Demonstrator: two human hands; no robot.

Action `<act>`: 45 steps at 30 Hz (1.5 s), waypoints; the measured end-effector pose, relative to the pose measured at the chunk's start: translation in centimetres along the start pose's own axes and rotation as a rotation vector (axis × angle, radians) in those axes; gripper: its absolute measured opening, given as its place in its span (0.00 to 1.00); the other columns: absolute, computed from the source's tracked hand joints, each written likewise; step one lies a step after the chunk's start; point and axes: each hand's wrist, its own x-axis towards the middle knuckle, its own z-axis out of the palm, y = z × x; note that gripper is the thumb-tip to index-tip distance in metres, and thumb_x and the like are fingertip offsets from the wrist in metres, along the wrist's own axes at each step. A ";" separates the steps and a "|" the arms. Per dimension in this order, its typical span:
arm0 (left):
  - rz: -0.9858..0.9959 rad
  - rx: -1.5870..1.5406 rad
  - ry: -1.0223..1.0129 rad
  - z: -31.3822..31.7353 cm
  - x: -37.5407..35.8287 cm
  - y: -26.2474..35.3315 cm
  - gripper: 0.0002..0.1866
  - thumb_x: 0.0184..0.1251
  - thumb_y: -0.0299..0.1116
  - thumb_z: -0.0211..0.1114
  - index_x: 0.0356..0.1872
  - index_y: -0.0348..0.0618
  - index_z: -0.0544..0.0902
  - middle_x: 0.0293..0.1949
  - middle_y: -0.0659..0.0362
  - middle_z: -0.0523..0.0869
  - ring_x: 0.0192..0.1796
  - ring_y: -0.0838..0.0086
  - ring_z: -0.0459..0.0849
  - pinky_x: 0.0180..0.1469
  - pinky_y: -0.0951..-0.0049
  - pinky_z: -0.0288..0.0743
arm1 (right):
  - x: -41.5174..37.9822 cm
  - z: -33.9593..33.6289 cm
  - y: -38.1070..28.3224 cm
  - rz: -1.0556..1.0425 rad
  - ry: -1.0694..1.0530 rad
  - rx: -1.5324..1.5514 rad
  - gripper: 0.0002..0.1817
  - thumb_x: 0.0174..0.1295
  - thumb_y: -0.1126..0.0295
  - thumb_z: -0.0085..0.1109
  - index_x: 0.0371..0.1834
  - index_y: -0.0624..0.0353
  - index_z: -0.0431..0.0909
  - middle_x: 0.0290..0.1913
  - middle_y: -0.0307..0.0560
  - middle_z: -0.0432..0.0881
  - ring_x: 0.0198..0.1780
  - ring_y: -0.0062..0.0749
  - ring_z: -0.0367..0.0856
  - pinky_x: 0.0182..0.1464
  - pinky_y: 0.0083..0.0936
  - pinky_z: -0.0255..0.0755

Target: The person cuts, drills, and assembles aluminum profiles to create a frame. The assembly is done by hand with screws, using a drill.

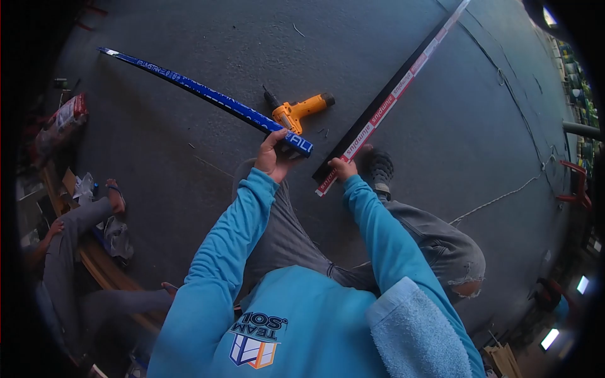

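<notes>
My left hand [275,157] is closed round the near end of a long profile bar [214,97] wrapped in blue printed film, which stretches away to the upper left. In my right hand [343,169] is the near end of a second long bar [384,104], black with a red and white printed "alumplus" strip, reaching to the top right. The two near ends are apart, with a gap between them. Just beyond the blue bar, a yellow cordless drill [299,112] lies on the floor, its dark bit pointing up and left.
Another person [82,233] sits at the left beside a wooden plank [101,264] and plastic bags. A red and white bag [66,120] stands farther up. Cables and a rope [498,200] cross the grey floor [208,31] on the right, near a red chair [575,186].
</notes>
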 end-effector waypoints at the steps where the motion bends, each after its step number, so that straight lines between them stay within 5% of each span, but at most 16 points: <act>1: 0.002 0.018 -0.032 0.4 -0.6 -0.1 0.26 0.57 0.42 0.69 0.53 0.40 0.75 0.46 0.53 0.81 0.52 0.61 0.79 0.63 0.52 0.70 | -1.4 -0.3 -1.5 -0.005 -0.122 0.127 0.26 0.42 0.68 0.69 0.46 0.67 0.73 0.33 0.49 0.81 0.35 0.38 0.83 0.45 0.35 0.78; 5: 0.022 0.112 -0.199 0.9 -2.3 0.6 0.29 0.58 0.44 0.69 0.56 0.39 0.73 0.49 0.52 0.79 0.54 0.61 0.79 0.63 0.53 0.71 | -7.7 0.3 -8.7 -0.120 -0.251 0.148 0.41 0.44 0.63 0.71 0.60 0.65 0.61 0.44 0.53 0.78 0.46 0.44 0.81 0.55 0.41 0.76; 7: 0.067 0.100 -0.281 1.5 -3.5 1.3 0.30 0.59 0.45 0.68 0.57 0.39 0.72 0.51 0.51 0.78 0.56 0.61 0.78 0.63 0.54 0.72 | -12.6 -0.1 -13.1 -0.046 -0.219 0.110 0.53 0.44 0.60 0.72 0.67 0.64 0.44 0.54 0.63 0.70 0.54 0.54 0.78 0.59 0.49 0.76; 13: 0.001 0.135 -0.383 4.4 -8.7 2.4 0.36 0.55 0.47 0.72 0.58 0.39 0.66 0.48 0.52 0.74 0.57 0.62 0.75 0.64 0.53 0.72 | -19.5 -2.4 -17.3 -0.213 -0.248 0.126 0.54 0.42 0.56 0.75 0.64 0.64 0.45 0.51 0.65 0.72 0.54 0.55 0.78 0.58 0.50 0.76; 19: -0.037 0.165 -0.415 6.4 -12.4 0.1 0.39 0.54 0.49 0.73 0.59 0.37 0.65 0.50 0.49 0.74 0.58 0.60 0.75 0.64 0.55 0.73 | -22.0 -4.1 -18.4 -0.241 -0.064 0.036 0.55 0.43 0.52 0.75 0.65 0.66 0.44 0.49 0.63 0.75 0.49 0.53 0.82 0.60 0.46 0.75; 21: -0.050 0.194 -0.388 7.0 -13.7 -0.2 0.40 0.53 0.50 0.73 0.60 0.37 0.64 0.51 0.49 0.74 0.59 0.60 0.75 0.65 0.55 0.72 | -23.0 -4.4 -18.9 -0.135 -0.059 -0.063 0.56 0.44 0.45 0.73 0.65 0.67 0.48 0.53 0.59 0.71 0.57 0.48 0.75 0.64 0.43 0.71; 24: -0.049 0.178 -0.410 7.5 -14.3 -0.5 0.42 0.53 0.50 0.73 0.61 0.36 0.63 0.52 0.48 0.73 0.59 0.60 0.74 0.66 0.55 0.71 | -23.5 -4.6 -19.3 -0.165 -0.018 -0.014 0.53 0.47 0.54 0.73 0.66 0.68 0.46 0.46 0.60 0.78 0.43 0.48 0.86 0.57 0.43 0.78; 29: -0.049 0.154 -0.421 9.3 -15.5 -0.1 0.42 0.53 0.52 0.73 0.61 0.36 0.63 0.53 0.48 0.72 0.59 0.59 0.73 0.67 0.56 0.70 | -25.5 -5.1 -21.0 -0.213 -0.061 0.031 0.43 0.50 0.52 0.71 0.60 0.69 0.59 0.45 0.54 0.81 0.39 0.41 0.86 0.51 0.35 0.81; 32: -0.047 0.100 -0.427 11.1 -17.1 0.9 0.26 0.62 0.49 0.67 0.49 0.35 0.76 0.42 0.53 0.83 0.48 0.64 0.83 0.57 0.63 0.78 | -28.0 -5.0 -22.3 -0.306 -0.068 0.131 0.34 0.52 0.52 0.70 0.53 0.67 0.69 0.40 0.51 0.83 0.36 0.40 0.86 0.46 0.32 0.83; 35: -0.044 0.108 -0.436 12.7 -18.6 1.2 0.26 0.62 0.49 0.67 0.49 0.35 0.76 0.42 0.53 0.83 0.48 0.63 0.83 0.58 0.62 0.78 | -29.5 -5.4 -23.8 -0.317 -0.042 0.157 0.33 0.53 0.54 0.70 0.54 0.67 0.69 0.39 0.51 0.83 0.36 0.40 0.86 0.46 0.34 0.83; 36: -0.032 0.111 -0.448 13.0 -18.9 1.3 0.26 0.62 0.49 0.67 0.49 0.35 0.76 0.42 0.53 0.83 0.48 0.63 0.83 0.58 0.62 0.78 | -29.7 -5.8 -24.0 -0.328 -0.113 0.132 0.39 0.53 0.55 0.70 0.59 0.69 0.62 0.37 0.48 0.76 0.38 0.35 0.82 0.46 0.33 0.83; 45: -0.003 0.083 -0.528 14.2 -21.3 2.0 0.27 0.62 0.50 0.67 0.51 0.37 0.73 0.43 0.51 0.81 0.49 0.62 0.82 0.59 0.60 0.77 | -31.1 -7.2 -24.1 -0.269 -0.131 0.150 0.33 0.55 0.56 0.68 0.56 0.67 0.65 0.35 0.49 0.77 0.37 0.36 0.84 0.44 0.33 0.83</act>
